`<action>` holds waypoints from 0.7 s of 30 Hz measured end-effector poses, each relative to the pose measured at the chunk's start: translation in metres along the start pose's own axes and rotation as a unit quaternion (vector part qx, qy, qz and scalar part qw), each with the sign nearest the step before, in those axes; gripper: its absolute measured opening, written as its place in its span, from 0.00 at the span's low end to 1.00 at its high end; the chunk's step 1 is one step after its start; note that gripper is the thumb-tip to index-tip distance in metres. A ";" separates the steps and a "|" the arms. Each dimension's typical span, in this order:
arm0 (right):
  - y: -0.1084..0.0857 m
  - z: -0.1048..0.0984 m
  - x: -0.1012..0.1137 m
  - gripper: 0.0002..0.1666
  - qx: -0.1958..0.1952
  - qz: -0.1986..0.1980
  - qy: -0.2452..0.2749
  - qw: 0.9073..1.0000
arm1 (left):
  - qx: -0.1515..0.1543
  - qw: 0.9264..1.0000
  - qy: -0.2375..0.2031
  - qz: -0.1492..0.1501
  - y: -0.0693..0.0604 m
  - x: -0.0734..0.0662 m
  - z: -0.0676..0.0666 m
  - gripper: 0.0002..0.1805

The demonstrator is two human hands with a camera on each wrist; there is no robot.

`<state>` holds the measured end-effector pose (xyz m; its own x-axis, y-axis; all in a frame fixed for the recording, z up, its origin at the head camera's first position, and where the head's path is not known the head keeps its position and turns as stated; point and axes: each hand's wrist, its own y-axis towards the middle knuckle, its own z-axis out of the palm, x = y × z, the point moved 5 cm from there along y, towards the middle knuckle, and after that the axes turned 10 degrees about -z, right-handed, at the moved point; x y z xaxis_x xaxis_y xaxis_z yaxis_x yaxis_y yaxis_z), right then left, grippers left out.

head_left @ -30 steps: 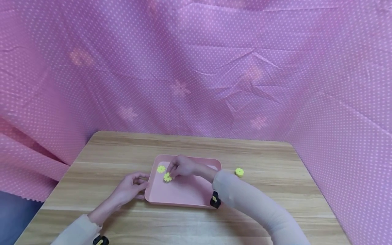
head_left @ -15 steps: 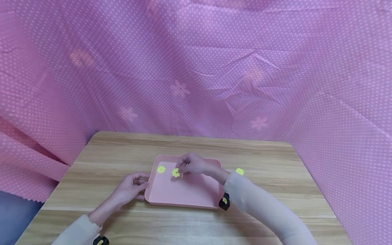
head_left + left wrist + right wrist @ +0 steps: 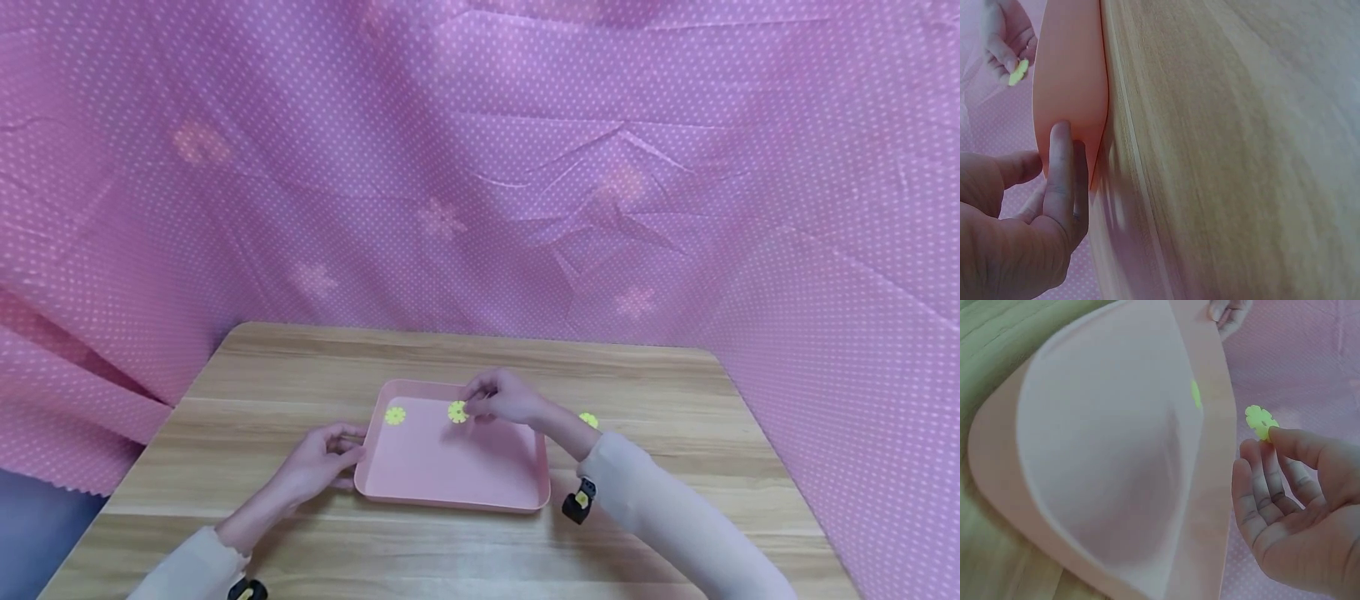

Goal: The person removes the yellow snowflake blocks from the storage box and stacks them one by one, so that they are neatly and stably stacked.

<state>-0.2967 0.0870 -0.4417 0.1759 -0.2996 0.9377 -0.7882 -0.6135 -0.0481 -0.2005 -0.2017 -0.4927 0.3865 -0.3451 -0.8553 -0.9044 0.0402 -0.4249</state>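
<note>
A yellow flower-shaped piece (image 3: 457, 412) is pinched between the thumb and fingertips of my right hand (image 3: 504, 397), above the far part of the pink tray (image 3: 450, 502). The right wrist view shows this flower piece (image 3: 1260, 422) held by its edge, with the other fingers loosely bent. My left hand (image 3: 321, 458) holds the tray's left end. In the left wrist view its thumb meets the rim and its fingers (image 3: 1060, 169) lie against the outer wall. A second yellow flower piece (image 3: 395, 416) lies in the tray's far left corner.
Right of the tray, another yellow flower piece (image 3: 588, 419) sits on the wooden table (image 3: 660, 400), partly hidden by my right forearm. A pink dotted cloth (image 3: 480, 208) hangs behind and around the table. Black bands are on both wrists.
My right hand has moved right and slightly away with the pinched flower piece, along the far side of the tray. The left hand, tray and corner flower piece stay put.
</note>
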 end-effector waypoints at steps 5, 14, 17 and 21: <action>-0.013 -0.011 0.000 0.15 -0.021 0.004 0.012 1.000 | 0.001 1.000 0.000 0.001 -0.003 0.001 0.000 0.22; -0.040 -0.027 0.000 0.15 -0.053 0.007 0.011 0.999 | 0.001 1.000 -0.007 -0.006 -0.013 0.004 0.002 0.22; -0.050 -0.034 -0.002 0.16 -0.064 0.008 0.018 0.998 | 0.003 1.000 -0.007 -0.004 -0.016 0.004 0.003 0.22; -0.066 -0.046 -0.004 0.18 -0.089 0.008 0.033 0.995 | 0.007 1.000 -0.006 0.000 -0.020 0.005 0.003 0.22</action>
<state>-0.2729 0.1620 -0.4268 0.1274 -0.2563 0.9582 -0.8837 -0.4680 -0.0077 -0.1799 -0.2009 -0.4893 0.3891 -0.3343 -0.8584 -0.9015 0.0534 -0.4295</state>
